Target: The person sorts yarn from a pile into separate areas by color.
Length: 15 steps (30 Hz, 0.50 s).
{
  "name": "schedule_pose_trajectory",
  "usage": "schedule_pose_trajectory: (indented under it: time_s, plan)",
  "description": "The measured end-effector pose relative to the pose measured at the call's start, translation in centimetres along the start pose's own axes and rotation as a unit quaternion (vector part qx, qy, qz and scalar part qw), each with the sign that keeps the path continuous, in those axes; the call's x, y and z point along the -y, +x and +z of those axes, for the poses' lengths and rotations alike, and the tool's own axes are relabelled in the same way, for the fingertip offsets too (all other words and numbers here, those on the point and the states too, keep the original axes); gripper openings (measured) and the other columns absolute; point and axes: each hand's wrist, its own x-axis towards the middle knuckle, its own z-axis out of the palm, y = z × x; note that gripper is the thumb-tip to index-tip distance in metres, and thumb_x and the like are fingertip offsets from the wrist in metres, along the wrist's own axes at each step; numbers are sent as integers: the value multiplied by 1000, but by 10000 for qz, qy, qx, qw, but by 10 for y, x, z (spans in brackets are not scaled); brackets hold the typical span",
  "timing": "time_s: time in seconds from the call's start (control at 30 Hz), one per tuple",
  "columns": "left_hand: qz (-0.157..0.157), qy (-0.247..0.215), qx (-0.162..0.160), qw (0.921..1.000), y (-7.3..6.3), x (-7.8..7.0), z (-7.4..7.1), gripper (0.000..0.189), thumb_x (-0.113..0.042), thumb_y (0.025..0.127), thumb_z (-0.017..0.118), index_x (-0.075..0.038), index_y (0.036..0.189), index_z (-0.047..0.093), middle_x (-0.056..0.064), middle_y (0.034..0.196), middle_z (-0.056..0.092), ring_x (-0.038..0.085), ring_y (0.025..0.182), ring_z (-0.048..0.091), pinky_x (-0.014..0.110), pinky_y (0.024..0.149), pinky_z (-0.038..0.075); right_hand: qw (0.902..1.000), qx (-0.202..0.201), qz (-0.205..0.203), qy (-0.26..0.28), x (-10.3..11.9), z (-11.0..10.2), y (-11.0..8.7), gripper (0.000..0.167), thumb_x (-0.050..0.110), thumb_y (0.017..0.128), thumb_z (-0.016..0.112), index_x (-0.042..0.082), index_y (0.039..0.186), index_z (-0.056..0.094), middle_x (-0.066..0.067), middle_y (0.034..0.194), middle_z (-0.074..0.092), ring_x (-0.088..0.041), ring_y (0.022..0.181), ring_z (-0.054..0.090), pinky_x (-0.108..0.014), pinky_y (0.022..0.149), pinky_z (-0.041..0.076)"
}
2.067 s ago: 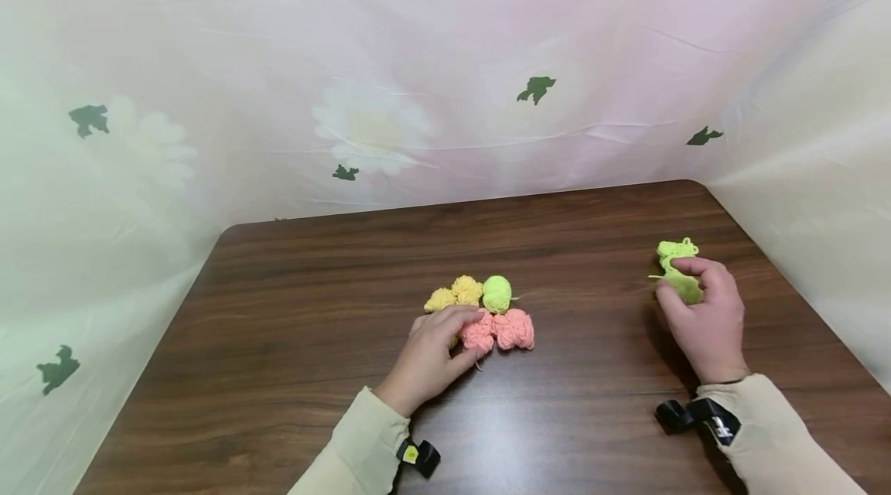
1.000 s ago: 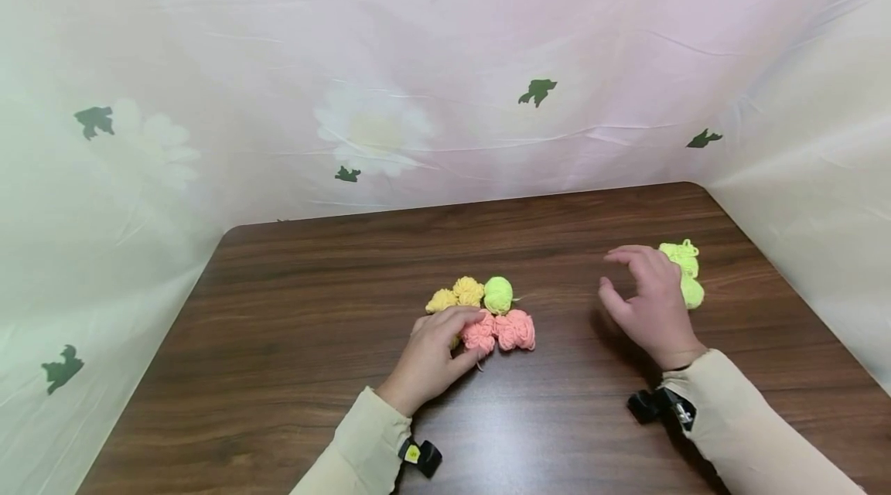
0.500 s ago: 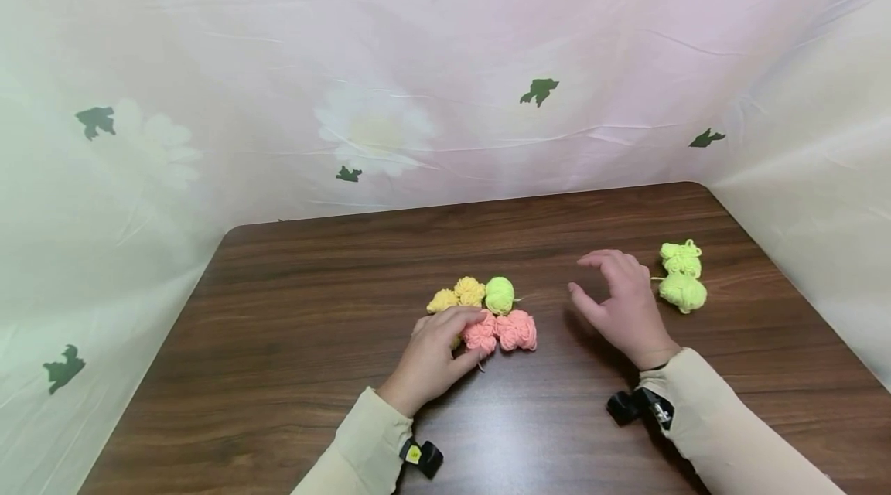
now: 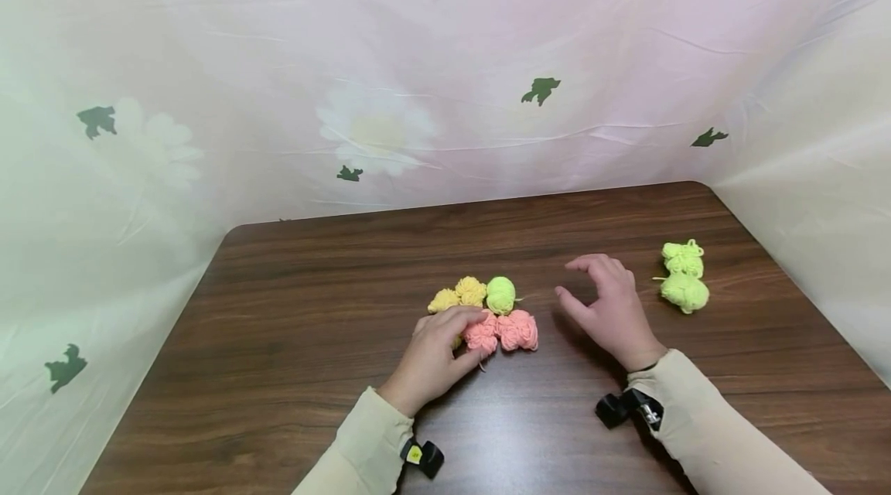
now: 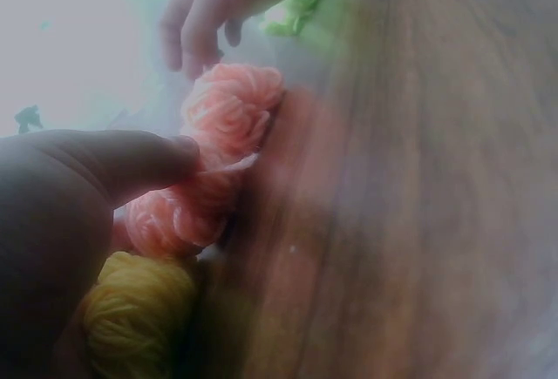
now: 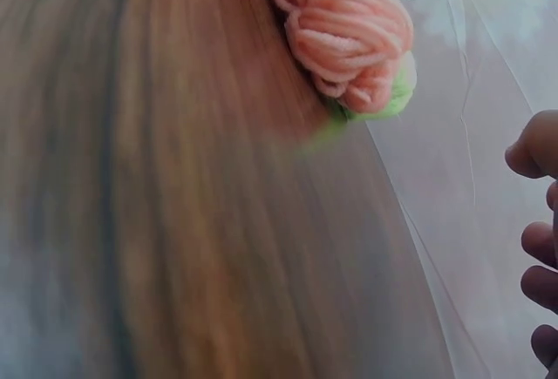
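On the wooden table [image 4: 313, 340], a group of small yarn balls lies in the middle. My left hand [image 4: 435, 356] rests over its left part, thumb and forefinger about a pink yarn ball [image 4: 482, 334]. That thumb crosses the pink yarn in the left wrist view; a yellow yarn ball [image 5: 139, 314] is beneath the hand. Another pink yarn ball [image 4: 518, 330] lies just right, with a green yarn ball [image 4: 500, 295] behind. My right hand [image 4: 612, 317] hovers right of the group, fingers spread from the thumb and holding nothing.
Two yellow-green yarn bundles [image 4: 684, 292] lie together near the table's right side, a loose strand sticking out. Yellow yarn balls [image 4: 470, 291] sit behind my left hand. A printed cloth [image 4: 431, 54] hangs along the back and sides of the table.
My right hand has left the green yarn bundles at the right and moved left toward the pink yarn, with nothing in it. My left hand has stayed in place.
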Motion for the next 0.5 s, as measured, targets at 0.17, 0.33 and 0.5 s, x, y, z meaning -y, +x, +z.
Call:
schedule_pose_trajectory:
  time_s: [0.17, 0.33, 0.5]
  plan:
    - [-6, -22, -1, 10000, 0, 0, 1, 45, -33, 92, 74, -20, 134, 62, -7, 138, 60, 14, 130, 53, 45, 104, 38, 9998, 64, 147, 149, 4, 4, -1, 36, 11, 78, 82, 1, 108, 64, -16, 105, 66, -37, 104, 56, -58, 91, 33]
    - [13, -45, -23, 10000, 0, 0, 1, 44, -33, 93, 73, -20, 134, 63, -8, 137, 60, 13, 130, 53, 44, 104, 38, 9994, 126, 237, 206, 5, 9, -1, 37, 12, 78, 83, 1, 108, 65, -17, 106, 66, -38, 104, 56, -59, 93, 34]
    - [14, -51, -37, 10000, 0, 1, 1, 44, -34, 93, 73, -20, 133, 63, -8, 137, 61, 13, 129, 54, 44, 103, 38, 9990, 175, 285, 296, 8, 13, -1, 37, 13, 78, 83, 1, 108, 65, -17, 107, 66, -37, 104, 56, -59, 94, 34]
